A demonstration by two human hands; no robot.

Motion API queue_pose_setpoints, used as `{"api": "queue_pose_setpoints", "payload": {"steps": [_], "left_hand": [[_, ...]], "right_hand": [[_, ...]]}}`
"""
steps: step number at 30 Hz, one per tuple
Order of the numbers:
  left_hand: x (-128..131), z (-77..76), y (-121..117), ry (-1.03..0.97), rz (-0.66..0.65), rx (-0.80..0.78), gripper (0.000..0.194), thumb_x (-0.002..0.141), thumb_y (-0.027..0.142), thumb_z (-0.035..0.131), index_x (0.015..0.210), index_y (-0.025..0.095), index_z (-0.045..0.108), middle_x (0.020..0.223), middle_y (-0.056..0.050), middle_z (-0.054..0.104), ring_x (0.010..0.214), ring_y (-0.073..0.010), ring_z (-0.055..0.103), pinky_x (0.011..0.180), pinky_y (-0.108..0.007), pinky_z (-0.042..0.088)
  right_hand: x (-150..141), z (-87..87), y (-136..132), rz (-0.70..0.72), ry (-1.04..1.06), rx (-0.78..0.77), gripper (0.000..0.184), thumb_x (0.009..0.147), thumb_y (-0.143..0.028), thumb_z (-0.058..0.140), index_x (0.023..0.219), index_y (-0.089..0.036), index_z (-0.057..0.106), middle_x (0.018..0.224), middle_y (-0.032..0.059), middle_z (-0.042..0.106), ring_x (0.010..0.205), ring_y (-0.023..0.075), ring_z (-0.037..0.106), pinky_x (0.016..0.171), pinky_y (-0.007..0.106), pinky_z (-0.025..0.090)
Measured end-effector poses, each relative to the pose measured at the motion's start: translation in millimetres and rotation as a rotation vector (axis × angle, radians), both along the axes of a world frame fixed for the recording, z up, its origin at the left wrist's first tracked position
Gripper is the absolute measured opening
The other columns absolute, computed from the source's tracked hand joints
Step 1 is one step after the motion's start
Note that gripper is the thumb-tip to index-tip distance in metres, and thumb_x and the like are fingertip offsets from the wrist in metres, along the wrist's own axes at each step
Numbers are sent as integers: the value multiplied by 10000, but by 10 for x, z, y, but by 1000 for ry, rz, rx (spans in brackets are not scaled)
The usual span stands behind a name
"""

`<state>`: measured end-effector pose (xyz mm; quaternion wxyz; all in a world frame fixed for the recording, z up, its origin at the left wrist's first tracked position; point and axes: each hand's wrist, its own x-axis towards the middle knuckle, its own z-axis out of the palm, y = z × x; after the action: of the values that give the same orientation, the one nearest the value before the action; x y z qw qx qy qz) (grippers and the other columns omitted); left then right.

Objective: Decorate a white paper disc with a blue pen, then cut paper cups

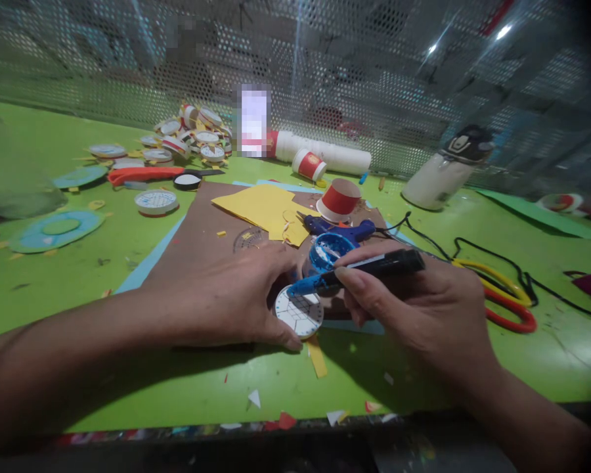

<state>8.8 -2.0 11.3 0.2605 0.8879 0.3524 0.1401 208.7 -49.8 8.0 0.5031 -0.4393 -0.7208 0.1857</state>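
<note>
My left hand [226, 292] grips the rim of a small white disc [300, 320], which looks like a cut cup base. Black web-like lines and blue dots mark its face, and a yellow paper strip [317, 358] sticks out below it. Between the fingers of my right hand [423, 309] is a black marker [384, 264], held nearly level. Its blue-coated tip meets the disc's upper edge. Right behind the disc stands an open jar of blue paint [320, 259], partly hidden by my hands.
Beyond the jar lie a blue glue gun [342, 228], yellow paper [251, 207] and a red paper cup [339, 199]. Scissors [509, 307] and a cord are on the right, near a bottle [440, 171]. At the back left are a red-handled cutter [145, 174] and piled discs [207, 136].
</note>
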Motion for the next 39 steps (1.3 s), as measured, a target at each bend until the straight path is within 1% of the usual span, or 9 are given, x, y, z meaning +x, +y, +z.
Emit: {"api": "queue_pose_setpoints", "payload": {"steps": [5, 7, 11, 17, 21, 26, 30, 35, 39], "left_hand": [[-12, 10, 6, 13, -21, -33, 429, 644, 402, 800, 1007, 262, 621, 972, 21, 646, 886, -214, 588, 691, -284, 418], [-19, -3, 3, 15, -8, -42, 425, 640, 411, 802, 988, 260, 610, 965, 23, 646, 888, -216, 589, 684, -284, 421], [-23, -27, -6, -10, 4, -22, 427, 615, 404, 820, 954, 264, 600, 938, 40, 642, 875, -207, 588, 675, -278, 416], [-8, -19, -9, -4, 13, -19, 439, 612, 401, 821, 976, 276, 610, 930, 51, 637, 864, -196, 590, 672, -282, 415], [-4, -19, -3, 24, 38, -4, 465, 598, 426, 825, 987, 269, 623, 930, 32, 631, 860, -210, 582, 659, -285, 408], [-4, -9, -2, -9, -14, -2, 434, 627, 397, 814, 1002, 272, 633, 926, 36, 639, 833, -196, 577, 657, -268, 401], [-5, -6, -9, -13, -1, -3, 447, 609, 365, 827, 1000, 271, 631, 931, 37, 640, 851, -197, 579, 677, -269, 405], [2, -7, -14, -1, 16, -7, 430, 600, 410, 824, 954, 256, 634, 888, 28, 633, 789, -198, 567, 633, -280, 390], [11, -9, -12, 15, 31, -17, 431, 605, 401, 812, 967, 254, 632, 903, 18, 641, 817, -210, 574, 646, -286, 400]], "right_hand": [[-26, 13, 5, -34, 86, -104, 140, 826, -304, 724, 781, -174, 698, 493, -75, 585, 415, 55, 532, 464, 162, 509], [-31, 21, 5, -52, 99, -113, 163, 833, -324, 712, 762, -179, 691, 467, -75, 572, 404, 63, 533, 460, 173, 525], [-35, 30, -5, -73, 77, -80, 159, 831, -324, 712, 747, -190, 694, 467, -72, 579, 419, 77, 564, 469, 181, 556], [-45, 10, -12, -75, 78, -59, 141, 816, -304, 730, 748, -184, 703, 473, -86, 574, 414, 44, 553, 506, 129, 545], [-37, -3, -6, -68, 45, -43, 140, 819, -301, 732, 770, -172, 707, 496, -77, 582, 424, 50, 554, 497, 152, 523], [-24, -13, 4, -48, 9, -15, 127, 827, -302, 732, 798, -181, 702, 511, -75, 595, 432, 54, 549, 475, 161, 487], [-20, -12, 7, -45, -20, 21, 120, 818, -301, 741, 770, -204, 689, 519, -78, 597, 440, 66, 545, 456, 184, 473], [-13, -22, 11, -45, -43, 59, 106, 801, -293, 749, 757, -217, 690, 556, -68, 620, 465, 99, 586, 462, 228, 483], [-23, -20, 11, -76, -33, 60, 156, 793, -309, 755, 694, -224, 669, 491, -79, 585, 437, 99, 558, 447, 222, 467]]}}
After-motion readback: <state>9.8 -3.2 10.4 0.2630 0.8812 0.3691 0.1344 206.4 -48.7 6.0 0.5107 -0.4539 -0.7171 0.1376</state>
